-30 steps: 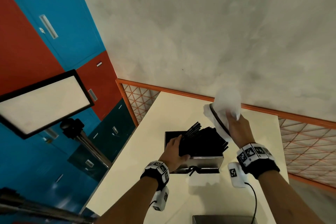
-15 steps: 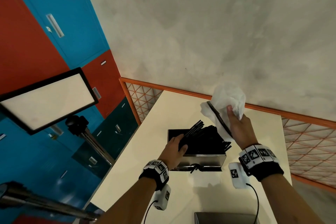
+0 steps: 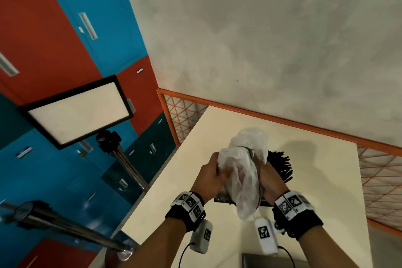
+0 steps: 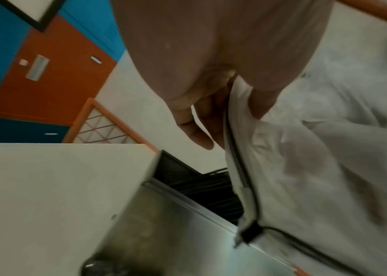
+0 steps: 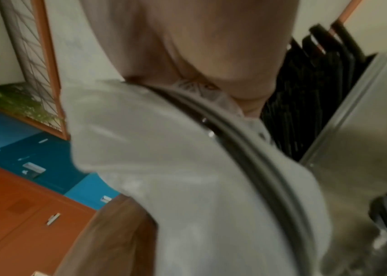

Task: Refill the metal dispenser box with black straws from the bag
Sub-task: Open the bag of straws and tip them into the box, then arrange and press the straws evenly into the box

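Both hands on the bag [image 3: 243, 180] now, held up directly over the box [image 4: 180, 233]. Left hand [image 3: 210, 177] has its grip pinched on the bag's left side; right hand [image 3: 268, 180] is closed on the right side along the dark zip strip [image 5: 246, 149]. Bag looks empty: thin, frosted, crinkly plastic, hanging limp and bunched between the hands. My read is it's being gathered up to get rid of, since nothing shows through it.

Straws [image 3: 280, 164] are already in the box, just behind the bag: thin stiff black tubes, piled loosely, ends fanning up past the far right rim. Probably still need levelling.

Box is brushed sheet metal, square-edged, open-topped, with a dark knob low on the front. It sits on the pale smooth desk [image 3: 326, 180] under the hands.
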A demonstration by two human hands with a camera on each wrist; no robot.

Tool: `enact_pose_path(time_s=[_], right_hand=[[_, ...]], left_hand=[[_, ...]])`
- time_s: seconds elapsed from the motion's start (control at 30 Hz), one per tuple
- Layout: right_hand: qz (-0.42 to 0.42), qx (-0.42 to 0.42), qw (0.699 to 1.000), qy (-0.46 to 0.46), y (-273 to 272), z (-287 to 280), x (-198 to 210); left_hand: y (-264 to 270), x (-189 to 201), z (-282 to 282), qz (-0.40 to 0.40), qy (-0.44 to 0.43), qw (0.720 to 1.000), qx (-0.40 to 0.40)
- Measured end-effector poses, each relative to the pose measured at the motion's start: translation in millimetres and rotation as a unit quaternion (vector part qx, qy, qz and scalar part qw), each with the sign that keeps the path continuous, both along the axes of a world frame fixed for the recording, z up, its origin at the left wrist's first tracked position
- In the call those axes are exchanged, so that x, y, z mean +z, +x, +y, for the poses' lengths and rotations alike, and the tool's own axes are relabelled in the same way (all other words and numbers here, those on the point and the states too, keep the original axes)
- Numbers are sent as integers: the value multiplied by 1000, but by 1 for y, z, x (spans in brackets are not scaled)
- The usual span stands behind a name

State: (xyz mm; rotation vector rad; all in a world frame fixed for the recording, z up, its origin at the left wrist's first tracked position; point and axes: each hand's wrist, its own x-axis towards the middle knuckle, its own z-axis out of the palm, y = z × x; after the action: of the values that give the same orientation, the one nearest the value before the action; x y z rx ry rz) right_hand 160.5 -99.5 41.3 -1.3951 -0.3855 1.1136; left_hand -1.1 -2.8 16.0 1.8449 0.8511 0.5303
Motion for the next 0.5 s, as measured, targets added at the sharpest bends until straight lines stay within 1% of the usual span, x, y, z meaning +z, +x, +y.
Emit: enact_pose_path(time_s=[0.07,0.17,0.23,0.33,0.4,0.43,0.5], right_hand=[[-25,4,999,-28,-8,7,-13],[-85,4,994,-75,-19,16,-33],[-126,23,987,-101,-33,23,-41],[-192,78,970,-130,-61,34,-45],[-223,99,960,-137,-81,42,-49],[-235,109,956,-140,-91,46,-51],[-233,133,951,-151,-107,51,-55]], left_hand=[[-22,-7,8,22,23,999,27],[-68,-22,24,57,24,995,82],[-101,-37,33,98,20,989,112],[-141,-57,44,145,17,982,122],[-161,-69,53,175,24,976,129],[-172,-75,58,194,21,971,135],[-191,-86,63,234,5,963,133]])
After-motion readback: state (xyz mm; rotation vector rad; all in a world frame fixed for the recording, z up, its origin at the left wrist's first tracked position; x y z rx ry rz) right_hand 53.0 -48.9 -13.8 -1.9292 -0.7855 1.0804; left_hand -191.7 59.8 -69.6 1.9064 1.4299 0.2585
